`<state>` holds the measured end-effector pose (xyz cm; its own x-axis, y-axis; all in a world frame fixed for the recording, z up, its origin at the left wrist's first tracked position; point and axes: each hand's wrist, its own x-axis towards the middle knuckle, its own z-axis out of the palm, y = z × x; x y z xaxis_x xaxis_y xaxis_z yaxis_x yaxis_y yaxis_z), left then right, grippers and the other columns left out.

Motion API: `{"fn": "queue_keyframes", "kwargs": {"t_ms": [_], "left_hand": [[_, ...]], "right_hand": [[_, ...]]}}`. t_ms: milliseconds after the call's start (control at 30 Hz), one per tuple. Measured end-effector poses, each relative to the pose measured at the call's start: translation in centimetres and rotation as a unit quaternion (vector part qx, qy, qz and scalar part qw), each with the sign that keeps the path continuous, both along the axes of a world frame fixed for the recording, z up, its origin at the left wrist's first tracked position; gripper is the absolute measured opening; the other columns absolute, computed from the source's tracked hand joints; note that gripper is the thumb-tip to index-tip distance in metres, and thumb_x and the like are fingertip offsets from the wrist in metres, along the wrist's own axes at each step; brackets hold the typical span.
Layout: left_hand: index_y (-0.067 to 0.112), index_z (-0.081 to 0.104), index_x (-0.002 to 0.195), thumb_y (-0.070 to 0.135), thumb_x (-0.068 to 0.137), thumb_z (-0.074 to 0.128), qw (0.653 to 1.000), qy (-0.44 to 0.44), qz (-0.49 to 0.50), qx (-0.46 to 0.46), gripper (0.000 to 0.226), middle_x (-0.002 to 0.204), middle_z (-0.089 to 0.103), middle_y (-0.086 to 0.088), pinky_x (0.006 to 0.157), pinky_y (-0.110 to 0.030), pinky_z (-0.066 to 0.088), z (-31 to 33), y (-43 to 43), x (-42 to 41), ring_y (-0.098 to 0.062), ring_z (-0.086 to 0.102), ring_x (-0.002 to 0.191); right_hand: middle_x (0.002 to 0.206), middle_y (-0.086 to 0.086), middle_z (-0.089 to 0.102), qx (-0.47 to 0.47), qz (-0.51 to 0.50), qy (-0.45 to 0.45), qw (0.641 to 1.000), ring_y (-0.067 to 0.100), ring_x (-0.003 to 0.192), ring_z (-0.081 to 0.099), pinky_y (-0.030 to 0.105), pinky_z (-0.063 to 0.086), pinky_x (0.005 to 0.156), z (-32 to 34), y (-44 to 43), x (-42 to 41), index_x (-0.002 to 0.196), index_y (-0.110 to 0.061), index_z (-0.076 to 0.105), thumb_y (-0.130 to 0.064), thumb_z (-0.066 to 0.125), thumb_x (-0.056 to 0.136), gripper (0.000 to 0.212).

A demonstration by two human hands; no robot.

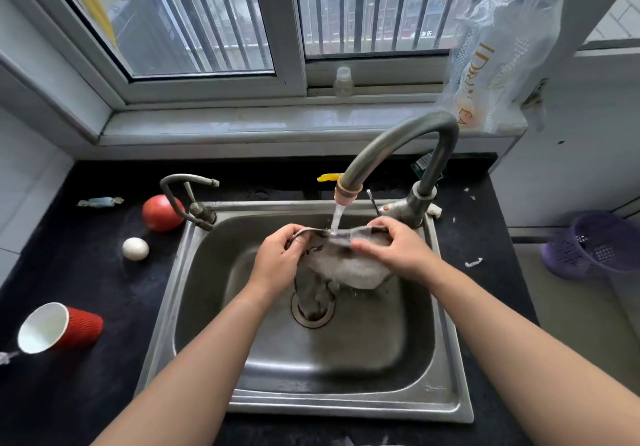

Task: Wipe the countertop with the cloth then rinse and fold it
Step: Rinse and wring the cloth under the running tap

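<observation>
A grey cloth (346,265) is held stretched over a stainless-steel sink (194,272) under running water (336,219), its lower end hanging down onto the drain (313,310). At far left, a red paper cup (62,328) is seen lying on its side on the dark countertop (86,272), with a wrapped sweet (100,201), a white egg (135,248) and a red tomato (162,212) set further back, the tomato just beside a small side tap (188,196). The cloth's left edge is gripped by the left hand (277,258), fingers curled closed around the fabric. The stream from the tall curved faucet (408,155) is caught on the cloth's top edge, between the two hands. The right edge is pinched by the right hand (398,251), thumb laid across the front and fingers closed behind. A small clear bottle (343,81) is seen on the window ledge (242,123), a clear plastic bag (502,47) hangs at upper right, and a purple basket (595,245) is seen at the far right.
</observation>
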<state>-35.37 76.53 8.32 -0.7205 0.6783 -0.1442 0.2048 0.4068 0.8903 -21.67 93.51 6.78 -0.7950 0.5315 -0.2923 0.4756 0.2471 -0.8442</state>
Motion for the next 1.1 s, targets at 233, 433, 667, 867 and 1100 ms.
{"fn": "queue_keyframes", "kwargs": {"t_ms": [233,433,667,867,1100], "left_hand": [[0.020,0.067,0.076,0.034,0.083,0.067,0.979,0.098,-0.129,-0.126,0.016,0.069,0.061,0.004,0.058,-0.017,0.038,-0.3,-0.4,-1.7,-0.007,0.051,0.062],[0.008,0.062,0.068,0.034,0.088,0.060,0.979,0.095,-0.103,-0.150,0.033,0.071,0.055,-0.003,0.066,-0.030,0.038,-1.7,-2.0,-2.6,-0.017,0.052,0.068],[0.013,0.051,0.088,0.028,0.094,0.052,0.987,-0.124,0.083,-0.055,0.016,0.078,0.060,0.003,0.069,-0.031,0.049,-1.7,1.8,1.3,-0.012,0.056,0.074],[0.019,0.055,0.101,0.023,0.080,0.072,0.981,-0.189,0.029,-0.044,0.027,0.098,0.067,-0.001,0.082,-0.033,0.055,-1.6,2.8,2.1,-0.015,0.065,0.092],[0.022,0.059,0.095,0.009,0.085,0.060,0.998,-0.036,0.029,-0.043,0.016,0.086,0.067,0.008,0.070,-0.022,0.052,-1.0,2.6,2.2,-0.012,0.064,0.083]], "right_hand": [[0.064,-0.001,0.055,0.000,-0.021,0.038,0.999,0.009,0.063,0.047,0.023,0.038,0.058,-0.7,0.7,-0.2,0.069,-0.022,0.063,-0.033,0.058,0.089,0.023],[0.067,0.001,0.056,-0.058,-0.072,0.075,0.993,0.008,0.063,0.049,0.026,0.040,0.063,-1.4,-0.3,-0.7,0.075,-0.018,0.056,-0.022,0.048,0.095,0.022],[0.081,-0.007,0.065,-0.036,0.002,0.121,0.992,0.010,0.079,0.062,0.017,0.049,0.073,-0.8,-3.0,-2.8,0.072,-0.034,0.063,-0.012,0.063,0.079,0.023],[0.090,0.000,0.072,-0.146,-0.051,0.102,0.983,0.013,0.078,0.067,0.030,0.054,0.073,-1.9,-3.7,-2.4,0.090,-0.024,0.051,-0.003,0.064,0.076,0.029],[0.101,-0.012,0.054,-0.041,-0.021,0.093,0.995,0.006,0.086,0.061,0.019,0.053,0.071,-2.2,-3.4,-1.6,0.107,-0.036,0.047,-0.016,0.072,0.064,0.054]]}}
